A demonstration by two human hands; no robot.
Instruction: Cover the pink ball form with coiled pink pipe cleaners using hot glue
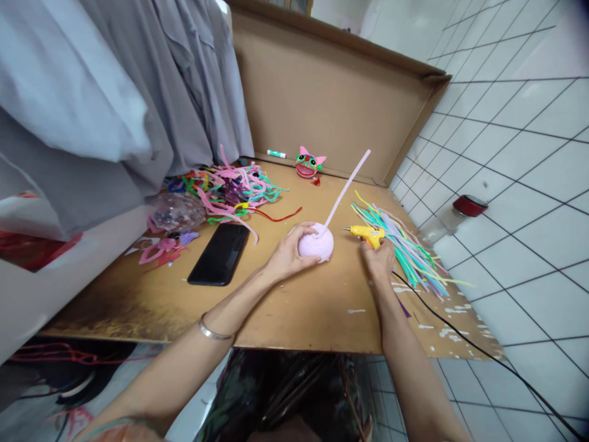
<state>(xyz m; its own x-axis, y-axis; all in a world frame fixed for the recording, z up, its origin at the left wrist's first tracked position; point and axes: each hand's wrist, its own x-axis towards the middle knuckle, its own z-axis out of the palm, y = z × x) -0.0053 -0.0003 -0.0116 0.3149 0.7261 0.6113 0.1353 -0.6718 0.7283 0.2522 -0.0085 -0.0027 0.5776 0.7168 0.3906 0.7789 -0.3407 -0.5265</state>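
Observation:
My left hand (294,248) is wrapped round a pale pink ball (317,244) whose surface shows coiled rings of pipe cleaner. From the top of the ball a loose pink pipe cleaner (346,191) sticks up to the right. My right hand (380,261) grips a yellow hot glue gun (368,234) by its handle. The gun's nozzle points left toward the ball, with a gap between them. Just right of the gun lies a bundle of pastel pipe cleaners (409,252) in green, lilac and yellow.
A black phone (219,255) lies left of my left hand. Behind it sits a tangled heap of coloured pipe cleaners (239,184). A small cat-like face (308,164) and a glue stick (277,153) rest by the cardboard wall (331,92). The black cord (460,331) trails right. Grey cloth hangs at left.

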